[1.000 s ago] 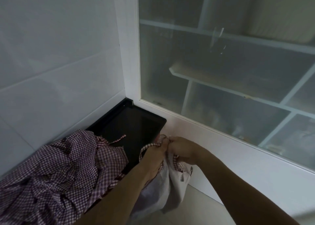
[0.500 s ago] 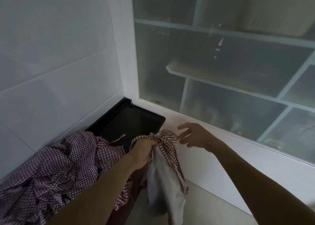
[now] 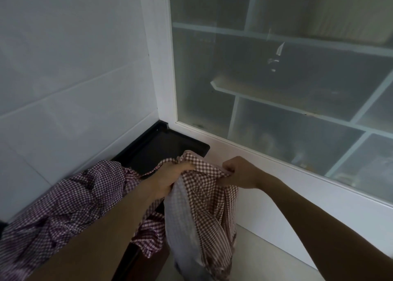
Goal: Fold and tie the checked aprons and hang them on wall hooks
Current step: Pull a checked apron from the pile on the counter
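Both hands gripped one checked apron point(image 3: 204, 206) along its top edge, left hand point(image 3: 170, 178) bunching cloth, right hand point(image 3: 238, 172) pinching it, off the black countertop's point(image 3: 161, 146) front edge. More checked aprons point(image 3: 70, 200) lay heaped on the countertop. No writing was legible.

I've got a red-and-white checked apron point(image 3: 204, 195) at lower centre, its pale grey-white underside showing. The heap of aprons point(image 3: 70, 197) lower left is a darker maroon check, sitting on a glossy black counter point(image 3: 170, 144). White tiled wall point(image 3: 70, 68) upper left.
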Demonstrator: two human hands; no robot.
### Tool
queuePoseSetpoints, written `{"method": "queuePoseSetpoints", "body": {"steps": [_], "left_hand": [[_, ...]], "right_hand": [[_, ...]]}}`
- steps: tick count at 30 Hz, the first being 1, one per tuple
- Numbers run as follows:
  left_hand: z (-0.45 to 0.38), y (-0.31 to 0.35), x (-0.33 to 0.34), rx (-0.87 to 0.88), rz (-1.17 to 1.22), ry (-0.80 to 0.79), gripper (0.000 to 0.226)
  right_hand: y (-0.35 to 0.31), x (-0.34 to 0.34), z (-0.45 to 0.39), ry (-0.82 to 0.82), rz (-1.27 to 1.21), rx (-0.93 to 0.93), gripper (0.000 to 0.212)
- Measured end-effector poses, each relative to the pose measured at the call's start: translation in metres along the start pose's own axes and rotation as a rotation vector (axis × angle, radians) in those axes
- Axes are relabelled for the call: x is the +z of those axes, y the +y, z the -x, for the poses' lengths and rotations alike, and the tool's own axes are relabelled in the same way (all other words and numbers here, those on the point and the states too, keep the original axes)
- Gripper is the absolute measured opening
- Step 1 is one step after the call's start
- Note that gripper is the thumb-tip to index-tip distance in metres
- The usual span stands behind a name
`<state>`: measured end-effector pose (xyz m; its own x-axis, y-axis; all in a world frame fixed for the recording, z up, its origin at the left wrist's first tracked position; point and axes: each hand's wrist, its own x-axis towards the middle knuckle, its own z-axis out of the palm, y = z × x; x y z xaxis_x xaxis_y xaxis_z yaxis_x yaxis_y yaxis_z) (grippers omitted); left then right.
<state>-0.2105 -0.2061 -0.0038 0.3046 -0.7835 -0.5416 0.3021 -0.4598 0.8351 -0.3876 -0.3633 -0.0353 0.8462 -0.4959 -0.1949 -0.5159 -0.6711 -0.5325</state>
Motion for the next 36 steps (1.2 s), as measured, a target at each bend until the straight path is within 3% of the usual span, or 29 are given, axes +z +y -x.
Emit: {"method": "queuePoseSetpoints", "body": {"steps": [3,8,11,15,17,19,22,25,27,29,32,36], "left_hand": [[-0.003,0.003,-0.015,0.017,0.032,0.01,0.014],[-0.005,0.01,-0.033,0.061,-0.054,0.025,0.02],[-0.003,0.017,-0.04,0.096,-0.109,0.072,0.039],[0.002,0.015,-0.046,0.132,-0.436,0.174,0.028],[0.0,0.011,-0.05,0.222,-0.573,0.253,0.031],[-0.003,0.006,-0.055,0.303,-0.594,0.318,0.039],[-0.006,-0.002,-0.059,0.273,-0.509,0.373,0.025],[-0.009,-0.005,-0.06,0.245,-0.228,0.426,0.016],[-0.007,-0.002,-0.055,0.23,0.094,0.37,0.022],[-0.004,0.001,-0.05,0.224,0.238,0.343,0.026],[-0.007,0.0,-0.05,0.262,0.259,0.328,0.022],[-0.011,-0.008,-0.054,0.31,-0.011,0.299,0.011]], "right_hand": [[0.006,-0.014,-0.001,0.02,0.032,-0.019,0.033],[0.01,-0.019,0.003,-0.242,0.241,0.074,0.033],[0.019,-0.014,0.009,-0.283,0.249,0.112,0.04],[0.035,-0.014,0.01,-0.125,0.238,0.137,0.036],[0.035,-0.019,0.01,0.014,0.228,0.093,0.029],[0.031,-0.025,0.013,0.172,0.068,0.038,0.029],[0.026,-0.036,0.019,0.269,-0.249,0.009,0.026],[0.028,-0.043,0.021,0.156,-0.596,-0.001,0.019],[0.033,-0.048,0.021,0.102,-0.811,0.029,0.031],[0.036,-0.053,0.022,0.045,-0.933,0.058,0.033],[0.034,-0.065,0.026,0.028,-0.735,0.094,0.017],[0.036,-0.081,0.021,0.234,-0.027,0.109,0.033]]}}
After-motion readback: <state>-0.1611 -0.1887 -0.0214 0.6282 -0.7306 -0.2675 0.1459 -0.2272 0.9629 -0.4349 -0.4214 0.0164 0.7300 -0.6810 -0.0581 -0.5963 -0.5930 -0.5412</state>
